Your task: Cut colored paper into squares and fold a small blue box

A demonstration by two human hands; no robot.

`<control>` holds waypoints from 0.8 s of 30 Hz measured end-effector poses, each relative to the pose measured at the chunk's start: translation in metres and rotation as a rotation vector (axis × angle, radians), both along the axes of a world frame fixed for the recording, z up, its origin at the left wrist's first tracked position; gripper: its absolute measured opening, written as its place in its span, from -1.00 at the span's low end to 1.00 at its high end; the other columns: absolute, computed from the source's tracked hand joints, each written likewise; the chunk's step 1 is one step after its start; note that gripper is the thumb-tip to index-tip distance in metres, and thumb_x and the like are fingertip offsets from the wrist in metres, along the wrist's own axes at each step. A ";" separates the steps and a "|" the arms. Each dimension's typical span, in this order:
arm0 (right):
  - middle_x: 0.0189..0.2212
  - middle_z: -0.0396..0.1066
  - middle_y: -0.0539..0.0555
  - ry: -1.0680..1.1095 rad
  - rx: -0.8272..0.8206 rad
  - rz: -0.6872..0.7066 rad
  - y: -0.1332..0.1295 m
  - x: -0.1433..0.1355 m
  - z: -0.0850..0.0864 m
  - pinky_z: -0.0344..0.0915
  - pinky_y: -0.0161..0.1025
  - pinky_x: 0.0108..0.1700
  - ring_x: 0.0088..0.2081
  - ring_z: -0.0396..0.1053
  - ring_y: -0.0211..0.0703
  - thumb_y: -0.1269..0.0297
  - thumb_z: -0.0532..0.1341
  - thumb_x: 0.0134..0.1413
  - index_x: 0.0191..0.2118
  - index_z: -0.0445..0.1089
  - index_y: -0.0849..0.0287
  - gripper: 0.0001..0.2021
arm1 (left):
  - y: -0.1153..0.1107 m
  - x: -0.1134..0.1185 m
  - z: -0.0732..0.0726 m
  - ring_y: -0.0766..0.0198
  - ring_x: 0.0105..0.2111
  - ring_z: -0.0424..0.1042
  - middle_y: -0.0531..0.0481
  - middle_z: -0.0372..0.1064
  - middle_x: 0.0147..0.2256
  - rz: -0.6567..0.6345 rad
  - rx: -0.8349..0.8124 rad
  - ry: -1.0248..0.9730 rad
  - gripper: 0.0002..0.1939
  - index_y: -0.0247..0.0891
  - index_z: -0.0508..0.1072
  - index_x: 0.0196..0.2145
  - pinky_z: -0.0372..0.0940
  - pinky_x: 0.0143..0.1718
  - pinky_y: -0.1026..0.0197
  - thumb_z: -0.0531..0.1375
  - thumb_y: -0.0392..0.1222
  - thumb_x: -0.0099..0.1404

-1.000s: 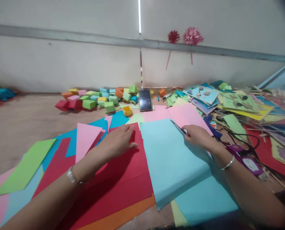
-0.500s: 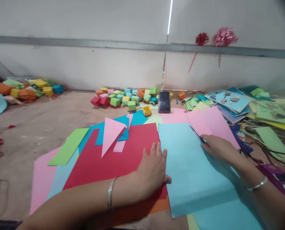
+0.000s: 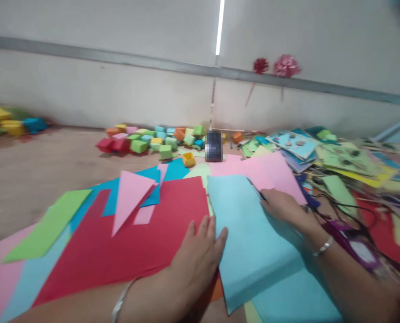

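My left hand [image 3: 200, 251] lies flat with fingers spread on a large red sheet of paper [image 3: 146, 244]. Its thumb side is close to the left edge of a light blue sheet [image 3: 240, 242]. At that sheet's upper right edge, my right hand [image 3: 283, 206] is closed around a slim, dark, pointed tool [image 3: 256, 189]; its handle is hidden by the fingers. A folded pink paper triangle [image 3: 130, 199] and a green strip [image 3: 50, 224] rest on the papers to the left.
Small coloured paper boxes [image 3: 139, 146] line the wall, beside a phone-like device [image 3: 213, 146] standing upright. On the right are stacked picture cards [image 3: 296, 142], dark cables [image 3: 344, 204] and a purple device [image 3: 354, 246]. Two paper pompoms [image 3: 287, 66] hang above.
The camera view has turned to the right, so the scene sits further left. My left hand stays flat and my right hand still holds the tool at the blue sheet's edge.
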State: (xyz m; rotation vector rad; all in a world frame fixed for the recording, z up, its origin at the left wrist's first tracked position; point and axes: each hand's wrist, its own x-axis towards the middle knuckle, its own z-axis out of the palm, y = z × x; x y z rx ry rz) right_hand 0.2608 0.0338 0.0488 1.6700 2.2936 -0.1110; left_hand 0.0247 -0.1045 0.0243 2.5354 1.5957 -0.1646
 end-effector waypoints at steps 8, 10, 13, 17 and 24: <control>-0.11 0.55 0.22 0.080 0.017 0.075 -0.020 -0.013 0.014 0.23 -0.22 -0.24 -0.09 0.50 0.05 0.33 0.08 0.28 -0.01 0.40 0.16 -0.75 | 0.008 -0.001 0.008 -0.27 0.24 0.28 -0.37 0.23 0.28 -0.038 -0.012 0.169 -0.30 -0.10 0.18 0.36 0.33 0.09 -0.32 0.03 -0.42 0.29; -0.16 0.57 0.18 0.095 -0.025 0.136 -0.026 -0.016 0.014 0.20 -0.23 -0.29 -0.14 0.52 0.04 0.29 0.11 0.28 0.05 0.36 0.14 -0.73 | 0.007 -0.001 0.006 -0.26 0.24 0.28 -0.36 0.27 0.26 -0.043 0.005 0.211 -0.28 -0.11 0.16 0.37 0.33 0.10 -0.30 0.04 -0.43 0.28; -0.24 0.58 0.20 0.077 -0.081 0.194 -0.030 -0.020 0.012 0.13 -0.23 -0.37 -0.22 0.53 0.07 0.21 0.14 0.29 0.07 0.34 0.18 -0.71 | 0.007 -0.004 0.002 -0.26 0.23 0.29 -0.36 0.34 0.21 -0.039 0.064 0.235 -0.28 -0.11 0.17 0.36 0.33 0.10 -0.30 0.02 -0.48 0.28; -0.20 0.58 0.23 0.060 -0.084 0.187 -0.028 -0.019 0.011 0.10 -0.23 -0.38 -0.19 0.53 0.10 0.19 0.16 0.30 0.10 0.31 0.18 -0.67 | 0.008 -0.010 0.001 -0.27 0.17 0.35 -0.34 0.42 0.12 -0.041 0.144 0.203 -0.27 -0.12 0.25 0.33 0.35 0.07 -0.31 0.05 -0.52 0.23; -0.17 0.57 0.24 0.057 -0.107 0.165 -0.026 -0.015 0.008 0.17 -0.20 -0.32 -0.14 0.53 0.15 0.21 0.15 0.30 0.17 0.26 0.15 -0.63 | 0.008 -0.004 0.030 -0.24 0.15 0.34 -0.34 0.49 -0.02 -0.147 0.084 0.259 -0.67 -0.35 0.59 -0.03 0.36 0.09 -0.19 0.10 -0.21 0.41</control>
